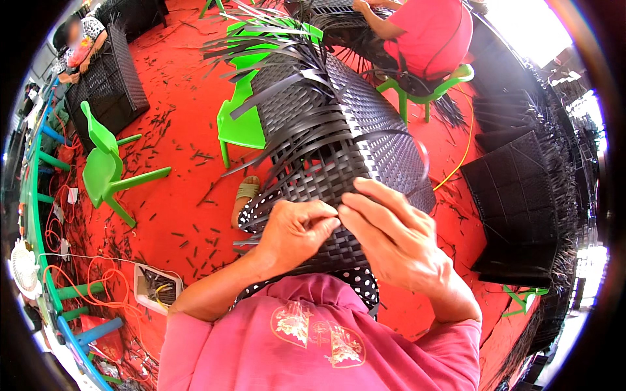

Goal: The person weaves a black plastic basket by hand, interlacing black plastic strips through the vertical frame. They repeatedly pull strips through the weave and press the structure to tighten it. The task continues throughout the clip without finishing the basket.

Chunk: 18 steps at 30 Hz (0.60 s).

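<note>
A black woven plastic panel piece (pixel 398 146) lies across my lap, bent along a ridge, with many loose black strips (pixel 280 91) fanning out from its far end and left side. At its near part, my left hand (pixel 297 231) is closed, thumb and forefinger pinched at the weave, apparently on a black strip mostly hidden by the fingers. My right hand (pixel 398 238) meets it from the right, fingertips bent down onto the weave beside the left fingertips. Its thumb is hidden, and what it grips I cannot make out. Left of my hands, the weave has an open gap.
Green plastic chairs stand at the left (pixel 104 159) and just beyond the piece (pixel 241 117). A person in a red shirt (pixel 433 32) works ahead; another person (pixel 81 45) sits far left. Woven black pieces (pixel 515 189) stack at right. Strip scraps litter the red floor (pixel 189 176). A white bin (pixel 140 290) holds strips.
</note>
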Motion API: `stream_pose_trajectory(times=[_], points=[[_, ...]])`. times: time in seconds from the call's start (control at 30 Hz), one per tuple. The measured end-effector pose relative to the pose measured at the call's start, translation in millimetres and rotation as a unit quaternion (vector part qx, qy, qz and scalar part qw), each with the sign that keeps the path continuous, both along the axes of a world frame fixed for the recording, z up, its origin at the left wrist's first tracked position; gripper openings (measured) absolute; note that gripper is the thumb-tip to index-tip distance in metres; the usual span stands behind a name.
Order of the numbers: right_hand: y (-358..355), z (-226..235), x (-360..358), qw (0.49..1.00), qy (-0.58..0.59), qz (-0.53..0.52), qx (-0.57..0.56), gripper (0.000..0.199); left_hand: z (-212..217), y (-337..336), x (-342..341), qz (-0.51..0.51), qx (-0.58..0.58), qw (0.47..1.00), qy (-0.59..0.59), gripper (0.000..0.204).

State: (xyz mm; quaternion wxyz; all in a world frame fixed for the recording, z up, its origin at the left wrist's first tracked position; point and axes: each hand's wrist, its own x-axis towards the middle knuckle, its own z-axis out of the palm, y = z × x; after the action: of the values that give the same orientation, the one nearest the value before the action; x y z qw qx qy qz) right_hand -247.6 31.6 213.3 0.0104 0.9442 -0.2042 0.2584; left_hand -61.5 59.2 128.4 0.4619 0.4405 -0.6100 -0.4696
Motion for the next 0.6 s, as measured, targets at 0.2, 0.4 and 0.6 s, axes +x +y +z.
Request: stream_pose_trajectory(times=[0.2,0.4,0.6], points=[[-17,-21,-34,0.990,0.040,-0.048,0.127,0.019,-8,4,-6,-0.043,-0.066,0.986,-0.146,0.008],[-16,-17,-44,0.984,0.016,-0.087,0.152,0.014,-15,5,-1,-0.081,0.118,0.989,0.035,0.017],[-16,-21,-40,0.980,0.027,-0.067,0.187,0.013,-19,2,-15,0.000,0.122,0.989,0.078,0.018]])
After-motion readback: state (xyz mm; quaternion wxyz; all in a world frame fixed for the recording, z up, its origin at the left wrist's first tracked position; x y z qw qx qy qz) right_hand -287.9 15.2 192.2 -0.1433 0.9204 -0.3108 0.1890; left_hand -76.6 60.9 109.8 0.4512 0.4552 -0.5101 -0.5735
